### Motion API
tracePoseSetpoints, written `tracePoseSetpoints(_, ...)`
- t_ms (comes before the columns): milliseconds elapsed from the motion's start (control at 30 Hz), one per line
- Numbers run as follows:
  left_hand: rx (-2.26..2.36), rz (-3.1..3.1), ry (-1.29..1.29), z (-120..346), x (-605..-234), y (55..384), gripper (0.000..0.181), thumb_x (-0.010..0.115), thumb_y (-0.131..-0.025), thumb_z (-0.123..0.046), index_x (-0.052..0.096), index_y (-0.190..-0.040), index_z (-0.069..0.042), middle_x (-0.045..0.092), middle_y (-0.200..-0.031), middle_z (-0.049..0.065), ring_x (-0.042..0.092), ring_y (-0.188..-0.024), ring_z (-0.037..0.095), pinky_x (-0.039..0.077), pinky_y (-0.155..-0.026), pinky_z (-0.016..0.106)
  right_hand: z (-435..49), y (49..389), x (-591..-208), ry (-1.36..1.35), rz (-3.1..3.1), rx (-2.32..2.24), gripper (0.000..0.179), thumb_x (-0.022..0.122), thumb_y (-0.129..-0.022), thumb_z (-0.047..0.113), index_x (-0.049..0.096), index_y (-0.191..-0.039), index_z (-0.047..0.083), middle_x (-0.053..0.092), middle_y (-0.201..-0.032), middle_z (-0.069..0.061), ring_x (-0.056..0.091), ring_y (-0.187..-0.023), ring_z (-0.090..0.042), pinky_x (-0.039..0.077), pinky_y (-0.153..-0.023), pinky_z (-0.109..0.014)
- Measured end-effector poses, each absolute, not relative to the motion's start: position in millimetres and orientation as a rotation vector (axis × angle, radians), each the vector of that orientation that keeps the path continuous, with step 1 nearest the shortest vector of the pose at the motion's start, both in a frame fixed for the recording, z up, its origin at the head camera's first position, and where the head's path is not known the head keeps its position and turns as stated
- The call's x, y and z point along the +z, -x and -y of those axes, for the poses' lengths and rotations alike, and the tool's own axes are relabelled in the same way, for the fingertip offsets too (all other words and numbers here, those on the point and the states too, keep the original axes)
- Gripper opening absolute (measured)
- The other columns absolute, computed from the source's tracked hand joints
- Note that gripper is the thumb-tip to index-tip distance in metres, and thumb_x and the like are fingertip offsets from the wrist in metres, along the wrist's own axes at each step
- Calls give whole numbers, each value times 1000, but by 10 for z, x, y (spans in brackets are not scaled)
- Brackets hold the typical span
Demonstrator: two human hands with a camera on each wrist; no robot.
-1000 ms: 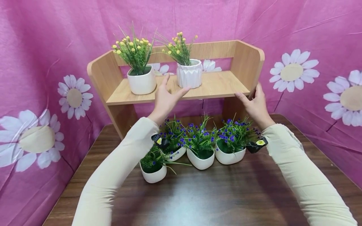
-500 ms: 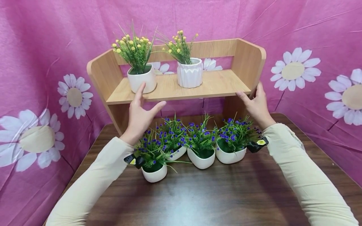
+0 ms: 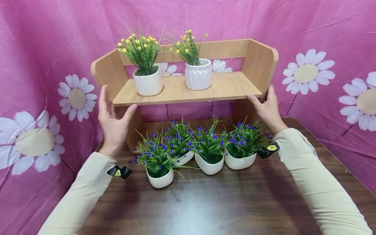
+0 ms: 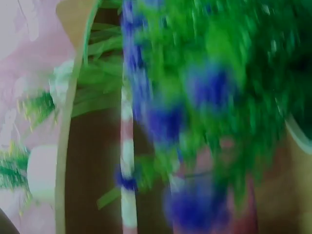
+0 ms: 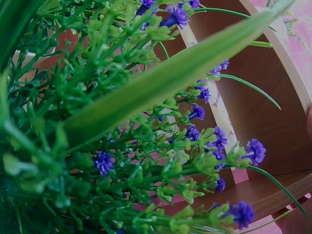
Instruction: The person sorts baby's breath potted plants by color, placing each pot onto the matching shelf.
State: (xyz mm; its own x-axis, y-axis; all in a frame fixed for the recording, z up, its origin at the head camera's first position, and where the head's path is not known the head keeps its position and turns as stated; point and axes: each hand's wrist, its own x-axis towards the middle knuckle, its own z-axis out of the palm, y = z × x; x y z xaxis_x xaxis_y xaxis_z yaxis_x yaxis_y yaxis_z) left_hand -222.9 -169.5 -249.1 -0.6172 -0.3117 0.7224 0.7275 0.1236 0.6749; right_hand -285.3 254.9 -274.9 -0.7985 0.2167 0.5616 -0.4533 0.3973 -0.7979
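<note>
A two-tier wooden desk shelf [image 3: 223, 85] stands at the back of the table. My right hand [image 3: 268, 112] grips its right side panel, thumb at the front edge and fingers around the outer face. By the left side panel is my left hand [image 3: 113, 122], fingers straight and thumb spread wide, holding nothing. On the upper board sit a smooth white pot of yellow flowers [image 3: 148, 81] and a ribbed white vase [image 3: 198, 76] with a smaller yellow bunch. Purple flowers [image 5: 195, 131] and green leaves fill much of the right wrist view; the left wrist view is blurred.
Several white pots with purple flowers stand on the dark wood table [image 3: 205, 202] before the shelf; the leftmost pot [image 3: 160, 179] is nearest the front. A pink curtain [image 3: 182, 19] with large white daisies hangs behind and at both sides.
My left hand has moved left, from in front of the ribbed vase, past the smooth pot, to the shelf's left side panel. The right hand stays on the right panel.
</note>
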Motion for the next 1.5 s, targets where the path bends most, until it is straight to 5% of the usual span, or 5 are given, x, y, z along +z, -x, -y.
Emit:
tracePoseSetpoints(267,-1531,1686,184,2059,-2534,2482,82,73,-79,-1,27,-147,3,33,-152,12,29,-140,12,22,-114,20,-2554,2852,-2742,-209,2049,1444,67,66,-90,16,30,-146,10,43,-139,-19,44,-123,-19,36,-108,-31)
tracePoseSetpoints(667,-1704,1776,163,2377,-2754,2949,86,79,-76,-5,32,-149,-12,39,-150,9,38,-136,16,28,-114,29,-2567,2877,-2752,-224,2040,1464,67,66,-90,15,29,-146,10,42,-140,-19,45,-123,-20,37,-106,-30)
tracePoseSetpoints(967,-1776,1728,174,2314,-2759,2968,63,80,-74,-3,53,-130,-6,55,-130,17,53,-116,19,42,-103,29,-2412,2645,-2602,-239,2042,1481,64,64,-91,11,29,-144,2,41,-138,-25,44,-123,-24,37,-107,-31)
tracePoseSetpoints(1500,-1790,1691,191,2279,-2757,2950,62,79,-74,-1,53,-130,-5,54,-130,17,53,-116,20,42,-104,29,-2479,2748,-2658,-206,2056,1478,66,65,-90,13,29,-145,4,42,-138,-22,44,-122,-22,36,-107,-31)
